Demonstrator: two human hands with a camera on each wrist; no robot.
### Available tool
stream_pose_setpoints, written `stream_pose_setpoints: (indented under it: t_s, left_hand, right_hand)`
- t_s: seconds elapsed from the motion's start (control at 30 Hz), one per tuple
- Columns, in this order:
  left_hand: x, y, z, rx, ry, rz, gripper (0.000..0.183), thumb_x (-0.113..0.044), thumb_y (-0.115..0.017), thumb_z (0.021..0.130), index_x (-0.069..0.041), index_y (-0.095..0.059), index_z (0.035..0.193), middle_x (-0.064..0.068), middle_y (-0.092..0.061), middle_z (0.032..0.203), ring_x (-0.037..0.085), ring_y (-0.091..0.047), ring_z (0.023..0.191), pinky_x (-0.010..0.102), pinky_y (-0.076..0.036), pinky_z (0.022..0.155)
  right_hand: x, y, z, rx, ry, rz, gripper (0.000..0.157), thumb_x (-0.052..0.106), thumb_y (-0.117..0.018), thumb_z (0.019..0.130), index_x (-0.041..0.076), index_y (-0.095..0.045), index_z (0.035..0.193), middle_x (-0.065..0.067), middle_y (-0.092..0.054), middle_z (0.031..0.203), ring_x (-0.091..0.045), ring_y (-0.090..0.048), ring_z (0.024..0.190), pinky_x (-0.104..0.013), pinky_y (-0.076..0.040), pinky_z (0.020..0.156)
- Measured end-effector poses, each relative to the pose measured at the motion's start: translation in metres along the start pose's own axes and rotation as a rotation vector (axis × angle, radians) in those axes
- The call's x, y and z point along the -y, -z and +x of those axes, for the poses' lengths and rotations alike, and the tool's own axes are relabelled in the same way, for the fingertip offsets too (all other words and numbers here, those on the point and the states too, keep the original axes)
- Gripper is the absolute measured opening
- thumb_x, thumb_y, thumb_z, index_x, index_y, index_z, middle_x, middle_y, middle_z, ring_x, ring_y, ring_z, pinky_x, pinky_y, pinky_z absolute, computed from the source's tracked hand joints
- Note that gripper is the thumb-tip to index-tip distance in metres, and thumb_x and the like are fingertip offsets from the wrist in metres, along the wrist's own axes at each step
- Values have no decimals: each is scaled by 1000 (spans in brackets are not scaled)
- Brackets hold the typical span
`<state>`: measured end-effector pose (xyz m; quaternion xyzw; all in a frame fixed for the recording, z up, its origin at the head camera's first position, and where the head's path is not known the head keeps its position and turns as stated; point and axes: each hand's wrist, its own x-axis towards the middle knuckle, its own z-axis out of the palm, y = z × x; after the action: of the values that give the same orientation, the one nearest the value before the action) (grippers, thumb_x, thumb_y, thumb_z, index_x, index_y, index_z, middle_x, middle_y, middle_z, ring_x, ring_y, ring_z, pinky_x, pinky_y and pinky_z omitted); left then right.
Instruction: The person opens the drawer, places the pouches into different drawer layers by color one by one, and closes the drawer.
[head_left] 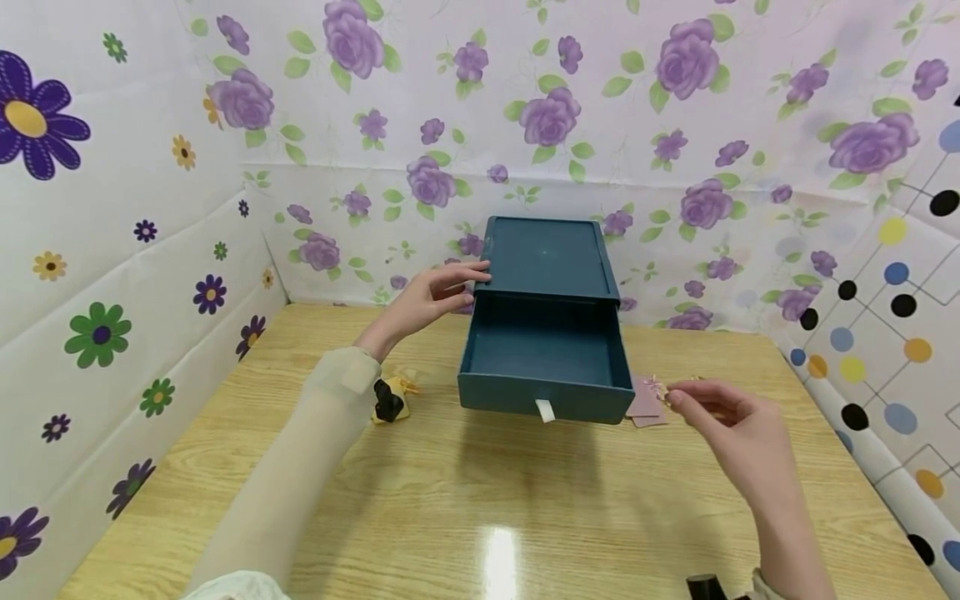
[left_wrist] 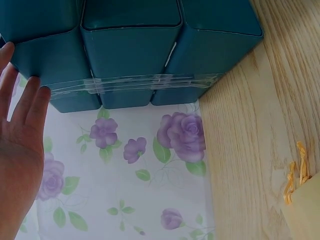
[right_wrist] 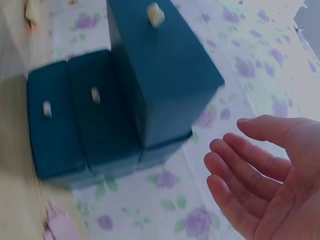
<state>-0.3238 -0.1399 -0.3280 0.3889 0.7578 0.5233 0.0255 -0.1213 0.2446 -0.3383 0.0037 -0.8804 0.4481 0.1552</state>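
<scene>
On the worktop's (head_left: pixel 420 517) far side, the blue cabinet (head_left: pixel 547 254) is standing, top drawer (head_left: pixel 545 395) jutting nearward; the left hand (head_left: pixel 433 298), grip wide, is touching the cabinet's left edge, presumably for steadiness. The right hand (head_left: pixel 742 425) is hovering at right, grip loose and empty.

I face a far wall (head_left: pixel 495 142) covered in a pale sheet printed with purple roses, smaller purple blossoms and green leaves; a crease crosses it from left to right. To my left, the white left wall (head_left: pixel 123 258) carries purple, green and orange flowers, large and small, with slanting creases between them. To my right, the white right wall (head_left: pixel 877 350) shows black, blue, yellow and orange dots and thin lines. Below me spreads a light, wood-grained table (head_left: pixel 420 508), with a bright glare (head_left: pixel 500 560) on its near part.
</scene>
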Motion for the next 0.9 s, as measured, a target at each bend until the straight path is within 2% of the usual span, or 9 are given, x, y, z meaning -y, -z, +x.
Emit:
stream_pose_setpoints:
  t_s: [0.13,0.4,0.53,0.63,0.7,0.8,0.9]
  left_hand:
    - [0,0,0,-3,-9,-7,36,-7,-54,101,-5,-58,137,7,-38,160,24,-37,148,53,-30,121]
    - [1,-1,1,-12,7,-5,36,-8,-55,101,-6,-58,137,6,-39,159,24,-39,147,52,-34,120]
    - [-1,-1,0,-7,20,-2,37,-9,-54,101,-7,-58,138,4,-38,159,23,-39,146,45,-38,118]
    - [-1,-1,0,-5,25,5,37,-9,-54,101,-8,-58,138,3,-38,160,21,-39,146,41,-40,117]
    - [-1,-1,0,-7,21,5,37,-9,-54,101,-7,-58,138,4,-38,159,22,-40,146,42,-40,117]
    - [-1,-1,0,-9,13,6,37,-9,-55,101,-7,-58,138,4,-39,159,22,-40,146,47,-38,118]
    - [0,0,0,-7,10,-1,36,-7,-54,101,-5,-58,137,5,-38,159,23,-40,146,50,-36,118]
  right_hand:
    - [-13,12,12,-24,13,-32,34,35,-67,95,10,-72,116,36,-64,90,13,-63,82,-8,-53,68]
    - [-45,29,40,-46,52,-101,36,36,-65,96,10,-70,120,39,-60,90,19,-56,86,-1,-47,70]
    - [-66,30,53,-54,68,-129,38,39,-64,96,12,-69,123,40,-56,94,21,-53,88,3,-44,72]
    - [-84,29,62,-73,98,-155,38,39,-65,95,15,-68,124,26,-63,101,22,-51,90,5,-43,73]
    - [-94,28,67,-76,120,-174,38,37,-65,95,14,-67,126,9,-69,109,24,-49,91,6,-42,74]
    - [-109,30,74,-70,146,-200,41,34,-65,96,10,-65,129,-15,-67,121,27,-44,91,6,-40,73]
    - [-121,33,80,-52,144,-222,44,34,-65,96,8,-63,132,-21,-63,127,26,-41,92,7,-38,72]
